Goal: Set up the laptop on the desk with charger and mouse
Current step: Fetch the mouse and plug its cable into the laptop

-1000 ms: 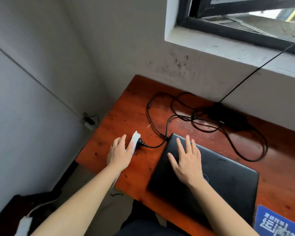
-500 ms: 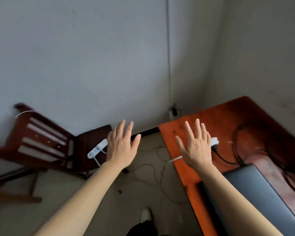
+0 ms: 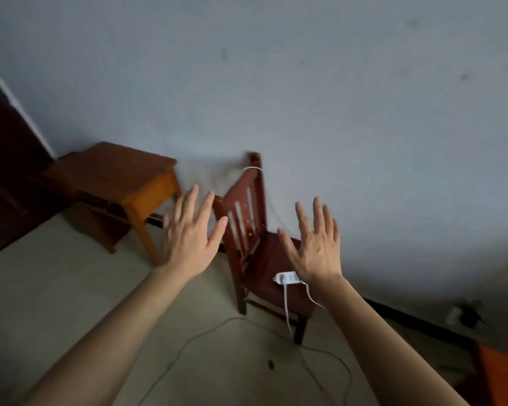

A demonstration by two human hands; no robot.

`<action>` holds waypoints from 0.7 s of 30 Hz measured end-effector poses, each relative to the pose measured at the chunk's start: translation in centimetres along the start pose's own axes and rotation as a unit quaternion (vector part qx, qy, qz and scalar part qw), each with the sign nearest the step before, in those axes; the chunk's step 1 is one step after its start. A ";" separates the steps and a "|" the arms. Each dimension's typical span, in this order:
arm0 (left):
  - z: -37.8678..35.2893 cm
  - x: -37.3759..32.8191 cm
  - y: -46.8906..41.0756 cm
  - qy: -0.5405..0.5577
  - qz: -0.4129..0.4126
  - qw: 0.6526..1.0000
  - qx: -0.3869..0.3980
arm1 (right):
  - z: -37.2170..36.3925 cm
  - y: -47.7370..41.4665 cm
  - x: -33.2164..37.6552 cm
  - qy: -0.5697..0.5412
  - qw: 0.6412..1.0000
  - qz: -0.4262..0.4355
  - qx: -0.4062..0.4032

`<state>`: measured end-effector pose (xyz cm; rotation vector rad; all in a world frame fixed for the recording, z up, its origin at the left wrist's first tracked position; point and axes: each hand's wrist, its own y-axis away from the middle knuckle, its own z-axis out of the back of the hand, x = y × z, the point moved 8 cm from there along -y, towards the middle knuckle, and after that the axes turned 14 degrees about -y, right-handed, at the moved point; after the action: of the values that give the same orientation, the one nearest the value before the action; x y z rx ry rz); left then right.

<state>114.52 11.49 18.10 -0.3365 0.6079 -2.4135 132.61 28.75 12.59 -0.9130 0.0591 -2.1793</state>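
Two bare forearms enter from 6 o'clock. Left hand [image 3: 188,238] raised, fingers [image 3: 188,200] spread wide, holding nothing. Right hand [image 3: 317,247] likewise raised, fingers splayed, nothing in its grasp. Desk [image 3: 502,373]: only an orange-red corner visible at 4 o'clock; laptop, charger and mouse out of view. Thin cable [image 3: 188,344] lies looped on the pale floor [image 3: 41,303] between the arms. Beyond the hands, a dark red wooden chair [image 3: 247,218] stands at centre; a white power strip [image 3: 286,278] rests on its seat, its white cord hanging over the front edge. At 10 o'clock, a small orange-brown side table [image 3: 123,177] against the grey wall [image 3: 305,98].
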 end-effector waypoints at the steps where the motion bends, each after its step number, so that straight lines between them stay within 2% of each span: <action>1: -0.1 3.4 -0.1 -0.009 0.025 1.000 0.003 | -2.4 -1.6 2.6 -0.006 1.000 0.021 0.015; 7: -2.7 20.7 1.0 -0.063 0.133 0.989 0.030 | -16.1 -8.3 15.7 -0.009 0.983 0.153 0.099; 11: -6.2 30.3 1.9 -0.083 0.222 0.970 0.057 | -26.1 -12.7 22.5 -0.022 0.965 0.206 0.159; 13: -7.8 33.7 1.5 -0.095 0.240 0.964 0.068 | -30.0 -14.7 24.8 -0.026 0.958 0.223 0.177; 17: -12.1 42.0 -2.5 -0.120 0.266 0.951 0.097 | -39.1 -21.2 29.9 -0.053 0.946 0.245 0.206; 21: -14.2 50.2 -8.6 -0.134 0.317 0.934 0.091 | -45.9 -28.6 35.6 -0.068 0.932 0.268 0.236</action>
<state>65.89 -8.99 14.64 -0.3229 0.3012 -1.7441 69.48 14.78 8.42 -0.6669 -0.2478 -1.5206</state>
